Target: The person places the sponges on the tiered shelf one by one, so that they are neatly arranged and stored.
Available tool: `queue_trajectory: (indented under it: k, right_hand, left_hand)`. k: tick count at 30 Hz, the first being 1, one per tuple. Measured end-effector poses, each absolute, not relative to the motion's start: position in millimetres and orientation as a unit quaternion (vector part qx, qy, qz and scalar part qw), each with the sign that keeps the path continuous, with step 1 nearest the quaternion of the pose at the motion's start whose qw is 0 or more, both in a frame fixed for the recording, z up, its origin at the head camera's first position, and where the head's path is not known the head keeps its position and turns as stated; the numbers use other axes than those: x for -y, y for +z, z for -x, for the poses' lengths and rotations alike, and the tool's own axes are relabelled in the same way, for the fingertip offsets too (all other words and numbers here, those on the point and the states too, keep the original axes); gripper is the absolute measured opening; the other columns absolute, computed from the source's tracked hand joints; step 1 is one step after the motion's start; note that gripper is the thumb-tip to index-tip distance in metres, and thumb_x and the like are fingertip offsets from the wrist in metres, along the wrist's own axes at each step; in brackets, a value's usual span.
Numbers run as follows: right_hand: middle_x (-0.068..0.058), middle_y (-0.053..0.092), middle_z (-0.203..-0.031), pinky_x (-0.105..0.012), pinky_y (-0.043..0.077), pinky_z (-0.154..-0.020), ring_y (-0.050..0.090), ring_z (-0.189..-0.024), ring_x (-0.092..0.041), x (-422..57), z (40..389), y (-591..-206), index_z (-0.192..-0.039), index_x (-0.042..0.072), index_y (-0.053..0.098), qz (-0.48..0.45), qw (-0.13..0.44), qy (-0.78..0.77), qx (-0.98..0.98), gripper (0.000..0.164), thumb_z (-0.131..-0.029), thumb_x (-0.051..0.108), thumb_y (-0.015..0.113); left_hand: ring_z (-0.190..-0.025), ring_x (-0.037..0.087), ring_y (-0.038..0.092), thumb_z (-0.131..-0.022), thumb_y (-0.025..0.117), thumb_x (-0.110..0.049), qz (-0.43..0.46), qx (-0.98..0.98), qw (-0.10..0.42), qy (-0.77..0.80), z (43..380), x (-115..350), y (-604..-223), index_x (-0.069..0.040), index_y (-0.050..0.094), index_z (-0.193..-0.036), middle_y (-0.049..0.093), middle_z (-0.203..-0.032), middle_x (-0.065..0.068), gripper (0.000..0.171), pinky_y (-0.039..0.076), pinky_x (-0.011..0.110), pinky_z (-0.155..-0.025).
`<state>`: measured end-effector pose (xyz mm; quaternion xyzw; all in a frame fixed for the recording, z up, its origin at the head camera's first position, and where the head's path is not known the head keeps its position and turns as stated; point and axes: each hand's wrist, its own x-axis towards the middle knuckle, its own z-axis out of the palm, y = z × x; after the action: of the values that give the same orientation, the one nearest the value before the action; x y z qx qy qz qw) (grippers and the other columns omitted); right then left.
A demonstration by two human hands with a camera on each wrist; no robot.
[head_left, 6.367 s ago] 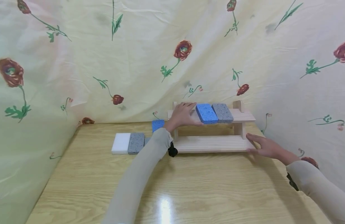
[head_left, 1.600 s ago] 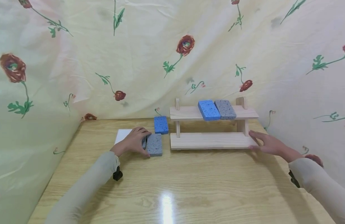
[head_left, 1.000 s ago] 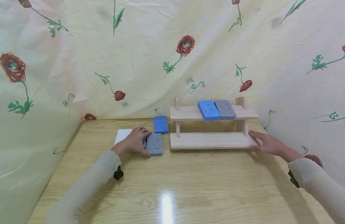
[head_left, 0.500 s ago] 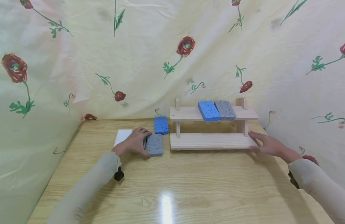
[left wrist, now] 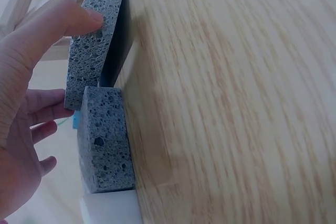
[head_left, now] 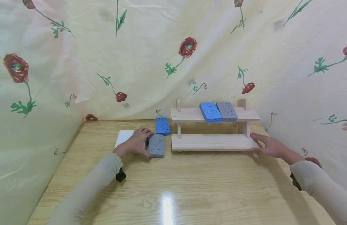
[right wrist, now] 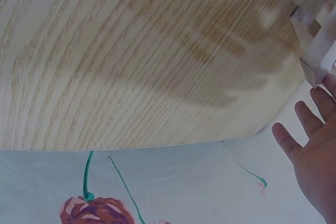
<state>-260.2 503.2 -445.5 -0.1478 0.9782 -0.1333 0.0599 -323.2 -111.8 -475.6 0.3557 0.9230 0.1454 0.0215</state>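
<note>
Head view: the left hand (head_left: 135,143) lies over a row of sponges on the desk (head_left: 173,187), its grip around a grey sponge (head_left: 156,145), thumb on the near end and fingers on the far side. In the left wrist view the thumb (left wrist: 63,24) presses that sponge's end, and a second grey sponge (left wrist: 103,140) sits just beside it, then a white one (left wrist: 110,209). A blue sponge (head_left: 162,126) lies behind, near the rack (head_left: 212,142). The right hand (head_left: 270,146) rests flat against the rack's lower shelf end, fingers spread. On the top shelf a blue block (head_left: 210,111) and a grey block (head_left: 226,111) touch.
</note>
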Motion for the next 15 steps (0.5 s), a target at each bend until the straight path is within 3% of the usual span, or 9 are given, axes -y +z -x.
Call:
queue_trajectory:
  k: [15]
  right_hand:
    - [-0.036,0.037,-0.154,-0.071,0.033,-0.107,0.036,-0.139,-0.059,-502,257,-445,-0.150,-0.011,0.039,0.152,0.056,-0.134,-0.978,0.085,-0.092,0.042,0.072]
  left_hand:
    - [-0.139,0.036,0.042,-0.064,0.084,-0.048,-0.359,-0.922,0.003,0.143,318,111,-463,-0.003,0.049,-0.148,0.051,-0.145,0.014,0.102,0.034,0.056,-0.117]
